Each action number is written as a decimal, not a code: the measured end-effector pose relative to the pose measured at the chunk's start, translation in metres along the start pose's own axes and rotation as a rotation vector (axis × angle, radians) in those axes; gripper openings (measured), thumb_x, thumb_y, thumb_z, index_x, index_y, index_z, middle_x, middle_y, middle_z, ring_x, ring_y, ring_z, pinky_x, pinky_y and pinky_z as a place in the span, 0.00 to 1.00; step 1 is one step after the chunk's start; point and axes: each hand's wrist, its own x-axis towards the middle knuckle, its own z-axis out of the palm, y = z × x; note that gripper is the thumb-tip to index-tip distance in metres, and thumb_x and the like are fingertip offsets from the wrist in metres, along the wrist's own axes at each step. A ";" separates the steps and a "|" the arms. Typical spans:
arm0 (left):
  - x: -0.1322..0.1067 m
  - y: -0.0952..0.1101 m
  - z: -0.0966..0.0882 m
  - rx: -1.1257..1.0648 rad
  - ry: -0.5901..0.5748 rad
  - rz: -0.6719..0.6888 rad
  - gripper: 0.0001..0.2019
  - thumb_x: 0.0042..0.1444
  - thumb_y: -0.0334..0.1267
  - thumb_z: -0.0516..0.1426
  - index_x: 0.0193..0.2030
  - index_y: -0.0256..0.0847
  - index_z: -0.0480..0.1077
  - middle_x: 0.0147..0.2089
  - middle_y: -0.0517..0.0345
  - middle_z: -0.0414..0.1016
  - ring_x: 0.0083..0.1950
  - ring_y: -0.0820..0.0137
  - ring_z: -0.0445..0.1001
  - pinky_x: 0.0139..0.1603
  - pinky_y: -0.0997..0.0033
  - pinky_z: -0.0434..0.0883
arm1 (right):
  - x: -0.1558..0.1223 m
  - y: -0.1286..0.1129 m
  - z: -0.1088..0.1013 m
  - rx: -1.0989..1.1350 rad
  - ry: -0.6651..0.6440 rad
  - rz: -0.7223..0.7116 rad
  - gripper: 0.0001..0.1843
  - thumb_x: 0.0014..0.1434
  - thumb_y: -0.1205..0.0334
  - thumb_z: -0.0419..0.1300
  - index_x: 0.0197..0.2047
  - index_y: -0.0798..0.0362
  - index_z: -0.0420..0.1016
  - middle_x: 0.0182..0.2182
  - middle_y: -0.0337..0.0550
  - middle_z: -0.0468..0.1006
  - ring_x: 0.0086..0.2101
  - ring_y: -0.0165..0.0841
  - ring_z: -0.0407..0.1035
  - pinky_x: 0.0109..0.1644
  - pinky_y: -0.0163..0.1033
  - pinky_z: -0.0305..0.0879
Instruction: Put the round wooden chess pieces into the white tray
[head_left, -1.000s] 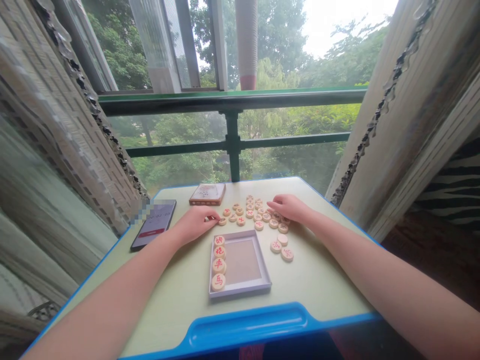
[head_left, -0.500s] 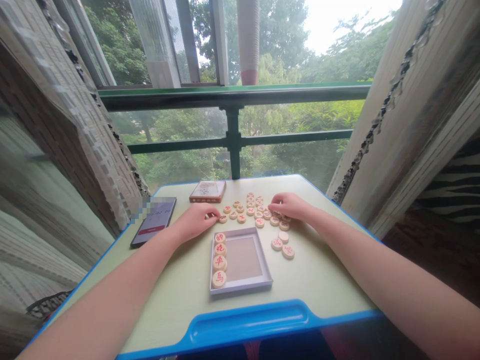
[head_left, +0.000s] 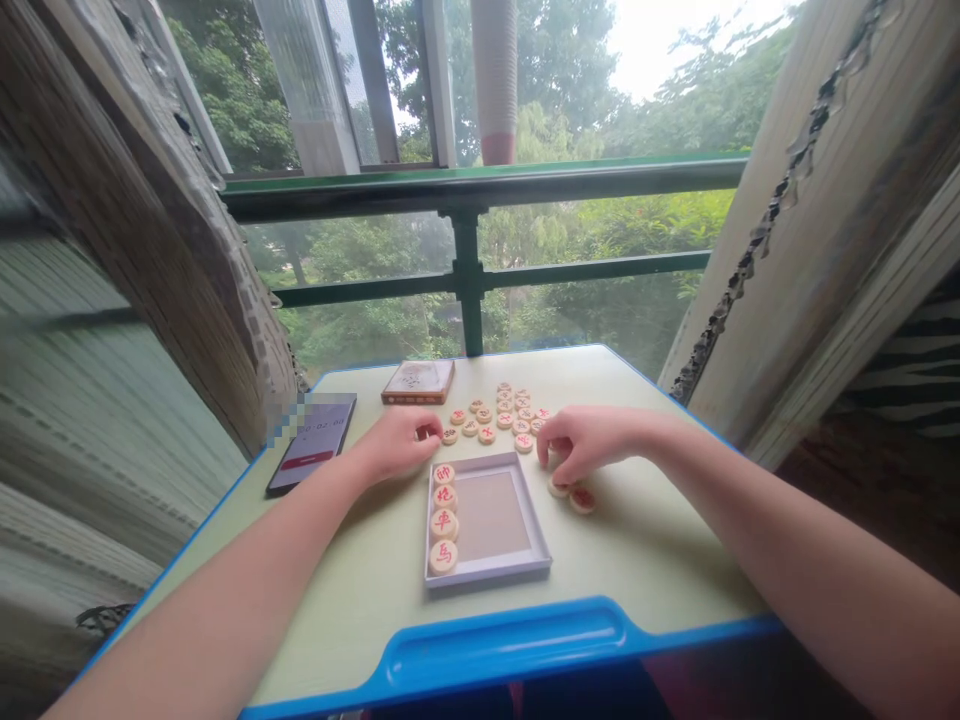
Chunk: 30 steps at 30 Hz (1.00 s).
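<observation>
My right hand (head_left: 592, 440) hovers low over loose xiangqi pieces right of the shallow box, its thumb and fingers bent and apart. Just below its fingertips lie a piece (head_left: 559, 486) and a red-marked piece (head_left: 582, 499); the hand partly hides this group. Beyond the box's left corner, my left hand (head_left: 401, 443) rests with fingers curled together; something pale shows inside the curl, too small to make out. The shallow white box (head_left: 489, 578) has a column of red-marked pieces along its left side, the topmost piece (head_left: 443, 475) at the far end.
Several scattered pieces (head_left: 505, 420) lie beyond the box. A flat wooden case (head_left: 418, 382) stands at the table's back and a phone (head_left: 311, 445) lies at the left. The table (head_left: 360, 600) has a raised blue front edge (head_left: 502, 640); curtains hang on both sides.
My right hand has moved toward me, from the scattered pieces at the back to the small group beside the box. My left hand stays nearly in place. The view has shifted slightly.
</observation>
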 end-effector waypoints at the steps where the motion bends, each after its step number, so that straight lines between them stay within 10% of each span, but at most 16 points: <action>1: 0.000 0.000 0.000 -0.002 -0.004 0.002 0.10 0.46 0.36 0.50 0.30 0.37 0.72 0.29 0.58 0.74 0.30 0.71 0.68 0.31 0.74 0.64 | 0.000 -0.001 0.000 -0.008 -0.004 0.004 0.15 0.41 0.58 0.63 0.35 0.52 0.75 0.25 0.36 0.71 0.25 0.28 0.63 0.25 0.31 0.52; 12: 0.001 -0.002 0.000 -0.002 -0.004 0.009 0.10 0.46 0.36 0.50 0.29 0.38 0.72 0.29 0.58 0.74 0.29 0.71 0.68 0.30 0.74 0.64 | -0.001 -0.001 0.003 -0.056 0.053 0.021 0.15 0.45 0.50 0.62 0.31 0.53 0.75 0.24 0.38 0.71 0.24 0.28 0.62 0.25 0.32 0.51; 18: 0.002 -0.002 0.000 0.000 -0.001 -0.001 0.10 0.45 0.36 0.51 0.30 0.38 0.72 0.29 0.58 0.73 0.29 0.72 0.67 0.31 0.74 0.64 | 0.000 0.000 0.005 -0.010 0.012 -0.037 0.20 0.44 0.67 0.58 0.43 0.46 0.75 0.23 0.34 0.66 0.22 0.26 0.59 0.24 0.31 0.50; 25: 0.002 -0.002 0.001 0.001 -0.003 0.001 0.11 0.46 0.37 0.50 0.30 0.38 0.72 0.30 0.57 0.74 0.30 0.71 0.68 0.31 0.73 0.64 | -0.001 -0.003 0.006 0.021 0.007 -0.040 0.18 0.44 0.53 0.62 0.39 0.50 0.75 0.24 0.35 0.67 0.24 0.27 0.60 0.25 0.32 0.51; 30: 0.002 -0.001 0.001 0.016 0.005 0.006 0.11 0.46 0.37 0.51 0.30 0.38 0.73 0.29 0.58 0.74 0.30 0.71 0.67 0.31 0.73 0.64 | -0.002 -0.002 0.005 0.022 0.011 -0.064 0.18 0.46 0.65 0.59 0.42 0.46 0.75 0.21 0.33 0.62 0.22 0.25 0.56 0.25 0.32 0.49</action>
